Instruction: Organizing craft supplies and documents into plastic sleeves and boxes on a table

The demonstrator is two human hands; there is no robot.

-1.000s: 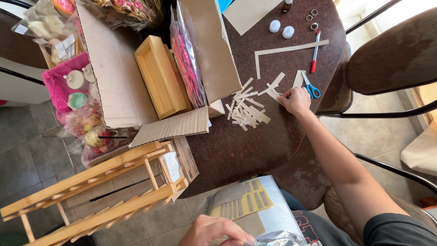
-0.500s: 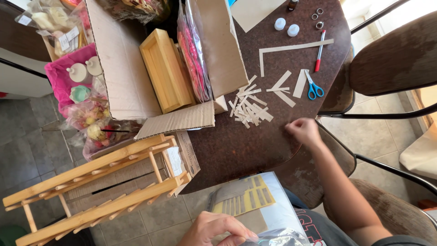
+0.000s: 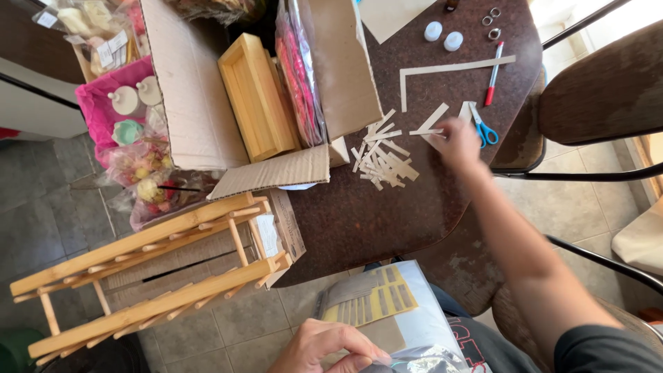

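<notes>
Dark brown mottled table (image 3: 359, 221) standing over a grey tiled floor, with an open cardboard box (image 3: 207, 103) sitting at its left edge. Nearest, the left hand (image 3: 324, 352) is pinching closed on a clear plastic packet (image 3: 414, 360) in the lap. Farther out, the right hand (image 3: 457, 141), blurred, is lying on the long pale paper strips (image 3: 431, 128); grip cannot be told. Those strips are running slantwise, just right of the heap of short cut paper strips (image 3: 380, 162), near the blue-handled scissors (image 3: 482, 128). Right hand is much the nearer.
</notes>
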